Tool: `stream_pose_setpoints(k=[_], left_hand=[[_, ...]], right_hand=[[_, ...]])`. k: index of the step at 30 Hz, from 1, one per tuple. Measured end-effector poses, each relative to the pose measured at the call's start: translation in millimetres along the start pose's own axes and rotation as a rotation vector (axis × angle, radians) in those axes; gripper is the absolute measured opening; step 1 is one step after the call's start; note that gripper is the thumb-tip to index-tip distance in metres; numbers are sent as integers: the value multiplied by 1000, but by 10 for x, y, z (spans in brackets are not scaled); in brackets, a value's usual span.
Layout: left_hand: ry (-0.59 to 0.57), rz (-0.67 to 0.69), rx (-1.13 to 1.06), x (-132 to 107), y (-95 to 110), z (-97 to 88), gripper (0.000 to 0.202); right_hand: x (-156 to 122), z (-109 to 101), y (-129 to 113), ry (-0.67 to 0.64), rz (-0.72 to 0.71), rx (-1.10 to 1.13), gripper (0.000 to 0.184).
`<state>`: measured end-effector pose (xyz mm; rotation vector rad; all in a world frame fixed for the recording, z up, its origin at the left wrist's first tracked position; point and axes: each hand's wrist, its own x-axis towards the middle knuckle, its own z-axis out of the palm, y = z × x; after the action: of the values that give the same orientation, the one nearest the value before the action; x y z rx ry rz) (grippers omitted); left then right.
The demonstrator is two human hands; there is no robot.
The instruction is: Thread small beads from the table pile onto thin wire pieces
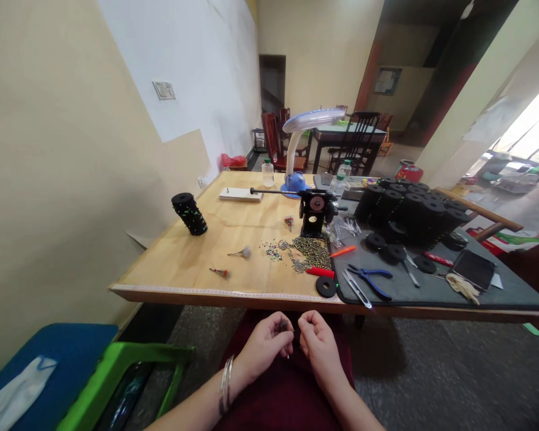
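Both hands are in front of the table's near edge, above a dark red cloth on my lap. My left hand [269,339], with bangles [226,383] on the wrist, is closed around a small dark thing [284,324] whose kind I cannot make out. Close beside it, my right hand [318,340] pinches thumb and fingers together; whatever lies between them is too small to name. On the table just beyond are a black foam ring [326,286], a red stick-like item [320,272] and a pile of small yellow-and-black pieces [314,251].
Blue-handled pliers [372,279] and a silver cutter-like tool [356,288] lie on the grey mat [408,293]. Black foam cylinders [395,206] crowd the right. A black winding device [313,215], desk lamp [293,149] and lone foam cylinder [189,214] stand farther back.
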<state>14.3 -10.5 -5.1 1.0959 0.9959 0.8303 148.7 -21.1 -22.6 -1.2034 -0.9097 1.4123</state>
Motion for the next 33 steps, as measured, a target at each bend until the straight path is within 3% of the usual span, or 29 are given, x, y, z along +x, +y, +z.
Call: stream_pose_setpoints(k=[3, 8, 13, 17, 25, 31, 33], left_hand=[[28, 12, 62, 11, -23, -8, 4], [112, 144, 220, 0, -25, -17, 4], [135, 140, 310, -6, -11, -28, 12], [182, 155, 276, -1, 26, -75, 14], [263, 234, 263, -16, 52, -95, 13], [438, 278, 188, 54, 79, -233, 17], [435, 242, 136, 66, 77, -302, 21]], right_hand=[[4, 3, 8, -20, 6, 9, 40], [11, 17, 32, -65, -2, -6, 38], [5, 23, 10, -90, 8, -19, 36], [-5, 14, -11, -123, 52, -28, 32], [-73, 53, -67, -183, -11, -311, 13], [-87, 21, -24, -144, -9, -261, 14], [-80, 7, 1, -136, 26, -157, 14]])
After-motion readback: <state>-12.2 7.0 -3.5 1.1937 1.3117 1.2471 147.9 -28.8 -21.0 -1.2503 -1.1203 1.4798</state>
